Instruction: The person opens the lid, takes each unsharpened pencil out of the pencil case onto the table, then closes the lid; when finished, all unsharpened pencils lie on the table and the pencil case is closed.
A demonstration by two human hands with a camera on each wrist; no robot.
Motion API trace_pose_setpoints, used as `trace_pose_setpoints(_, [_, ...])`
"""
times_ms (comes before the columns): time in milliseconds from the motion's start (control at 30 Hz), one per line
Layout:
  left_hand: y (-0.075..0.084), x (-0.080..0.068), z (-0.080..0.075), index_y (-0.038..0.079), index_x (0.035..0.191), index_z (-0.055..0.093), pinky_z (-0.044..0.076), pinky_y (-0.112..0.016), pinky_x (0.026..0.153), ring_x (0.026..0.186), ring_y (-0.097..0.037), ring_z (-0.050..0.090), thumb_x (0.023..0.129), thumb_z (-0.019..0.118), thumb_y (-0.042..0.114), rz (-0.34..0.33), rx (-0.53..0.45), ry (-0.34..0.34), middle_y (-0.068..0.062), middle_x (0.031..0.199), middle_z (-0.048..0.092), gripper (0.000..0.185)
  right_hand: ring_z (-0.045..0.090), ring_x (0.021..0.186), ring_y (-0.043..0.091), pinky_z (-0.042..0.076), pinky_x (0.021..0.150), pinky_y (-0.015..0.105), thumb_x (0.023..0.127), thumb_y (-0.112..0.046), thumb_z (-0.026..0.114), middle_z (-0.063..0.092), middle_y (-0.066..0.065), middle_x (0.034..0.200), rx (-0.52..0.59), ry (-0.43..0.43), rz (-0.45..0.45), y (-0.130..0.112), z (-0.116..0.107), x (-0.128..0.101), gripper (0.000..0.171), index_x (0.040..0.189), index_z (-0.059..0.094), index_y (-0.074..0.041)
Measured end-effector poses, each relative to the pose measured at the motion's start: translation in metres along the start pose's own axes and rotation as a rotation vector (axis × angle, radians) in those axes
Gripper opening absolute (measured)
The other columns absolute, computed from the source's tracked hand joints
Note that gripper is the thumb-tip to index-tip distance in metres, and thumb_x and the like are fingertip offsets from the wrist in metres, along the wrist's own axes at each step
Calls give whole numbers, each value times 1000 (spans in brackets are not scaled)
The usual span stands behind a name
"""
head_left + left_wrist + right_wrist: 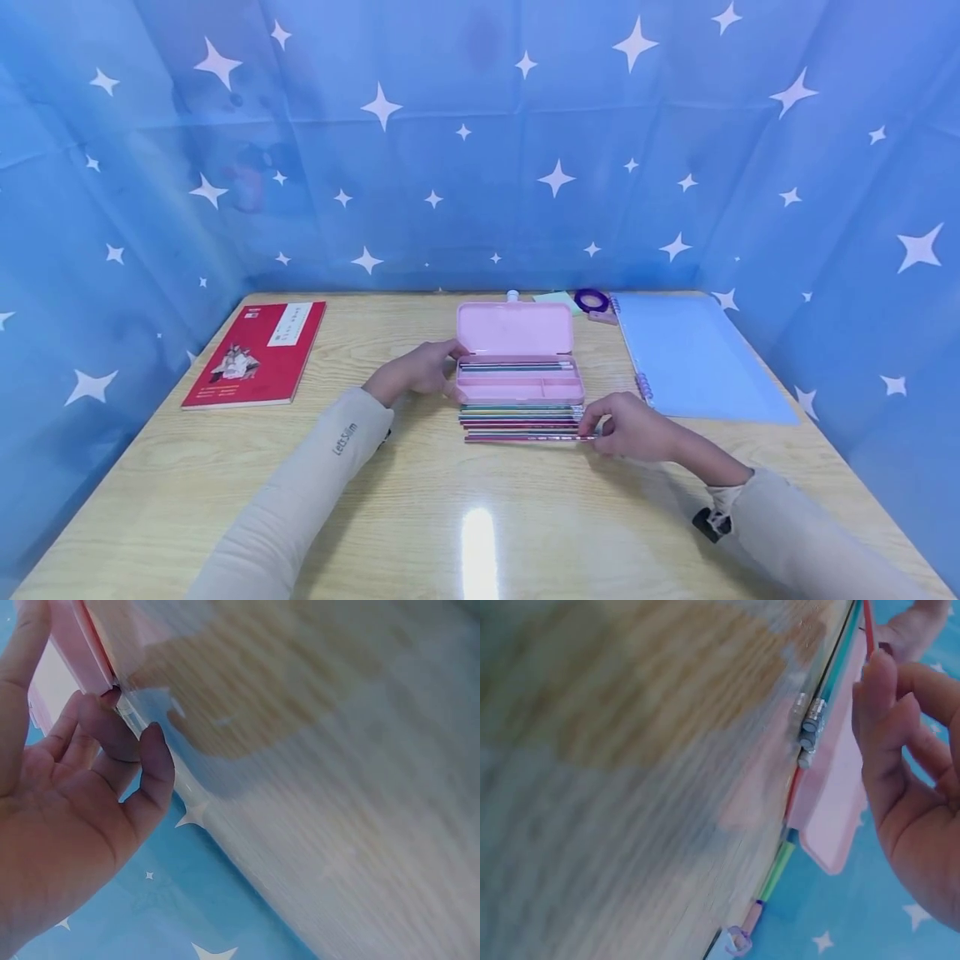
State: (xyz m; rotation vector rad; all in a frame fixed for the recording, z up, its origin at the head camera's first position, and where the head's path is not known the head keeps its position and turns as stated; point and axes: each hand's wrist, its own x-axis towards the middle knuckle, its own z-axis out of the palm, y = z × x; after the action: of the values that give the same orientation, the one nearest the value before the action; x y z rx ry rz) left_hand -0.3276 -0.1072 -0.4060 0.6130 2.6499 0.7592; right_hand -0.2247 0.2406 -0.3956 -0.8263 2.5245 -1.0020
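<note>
A pink pencil case (514,328) lies with its lid raised, and several pencils (513,367) are in its back compartment. At its left end my left hand (427,367) holds the edge, thumb and fingers on either side of the corner. More pencils (517,411) lie in a row on the table along the case's front. My right hand (633,427) pinches a red pencil (868,626) near its right end, at the front of that row. In the right wrist view, silver-ended pencils (815,712) lie beside it, below the fingertips.
A red book (258,354) lies on the wooden table (390,517) at left. To the right is a spiral notebook (697,354) with a pale blue cover. Behind the case are a purple tape roll (592,299), a pink block (602,317) and pale green paper (558,300).
</note>
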Motion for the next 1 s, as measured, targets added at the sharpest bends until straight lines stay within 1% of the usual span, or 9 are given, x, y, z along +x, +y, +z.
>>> trace_pose_setpoints(133, [1, -1, 0, 19, 138, 51, 26, -45, 118, 139, -26, 38, 71, 89, 34, -6, -5, 2, -5, 143, 51, 79, 59, 56, 8, 51, 51, 25, 84, 3, 68, 71, 5, 94, -36, 35, -5, 1, -1, -1, 15, 90, 74, -9])
trace_pose_setpoints(267, [2, -2, -1, 20, 138, 51, 25, -45, 118, 140, -25, 38, 71, 89, 33, -16, -9, 7, -4, 144, 51, 78, 63, 63, 9, 54, 54, 26, 84, 0, 73, 70, 0, 86, -65, 77, 1, 0, -1, 1, 12, 86, 74, -11])
trace_pose_setpoints(367, [1, -2, -1, 20, 137, 51, 25, -45, 118, 140, -26, 37, 70, 88, 33, -12, -16, 6, -4, 144, 50, 78, 64, 67, 10, 55, 55, 26, 84, -1, 75, 70, 0, 83, -65, 87, 23, -3, -1, 1, 8, 83, 73, -10])
trace_pose_setpoints(500, [2, -3, -1, 19, 138, 51, 25, -46, 118, 141, -26, 37, 71, 88, 34, -7, -10, 0, -5, 144, 50, 79, 64, 69, 12, 55, 54, 26, 83, 0, 75, 68, 1, 82, -55, 93, 40, -5, 0, -2, 7, 83, 72, -7])
trace_pose_setpoints(700, [2, -1, -1, 19, 138, 50, 25, -46, 118, 140, -26, 37, 71, 88, 33, -17, 1, 1, -5, 145, 50, 79, 62, 66, 11, 53, 52, 26, 82, 1, 75, 66, -1, 78, -67, 109, 48, -1, 4, -4, 10, 80, 71, -7])
trace_pose_setpoints(833, [1, 0, 0, 19, 139, 50, 27, -45, 117, 139, -26, 39, 70, 89, 34, -18, 1, -11, -6, 145, 50, 81, 61, 63, 10, 54, 51, 26, 83, 3, 75, 65, 0, 76, -61, 103, 68, 2, 6, -4, 11, 80, 69, -6])
trace_pose_setpoints(1000, [1, 2, 0, 20, 139, 49, 28, -45, 117, 138, -25, 40, 70, 89, 35, -22, 11, -12, -4, 144, 50, 81, 58, 57, 11, 52, 48, 27, 84, 0, 75, 63, -1, 72, -65, 117, 91, 5, 7, -2, 13, 78, 66, -7])
